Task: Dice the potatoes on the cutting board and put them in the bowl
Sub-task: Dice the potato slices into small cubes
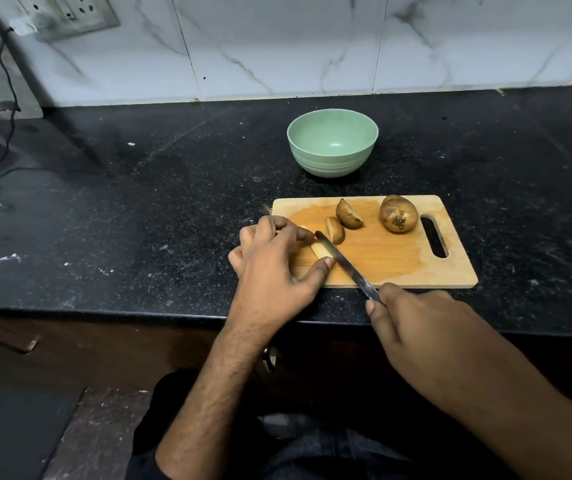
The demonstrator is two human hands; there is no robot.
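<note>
Black stone counter (pixel 139 209) carries a wooden cutting board (pixel 399 261), and behind it stands a green bowl (pixel 333 147). On the board, the left hand (pixel 274 258) pinches a potato strip (pixel 321 251) with curled fingers. The right hand (pixel 412 323) grips a knife (pixel 345 263), its blade touching the strip. Two potato wedges (pixel 347 214) and a whole potato (pixel 399 214) lie further back on the board.
</note>
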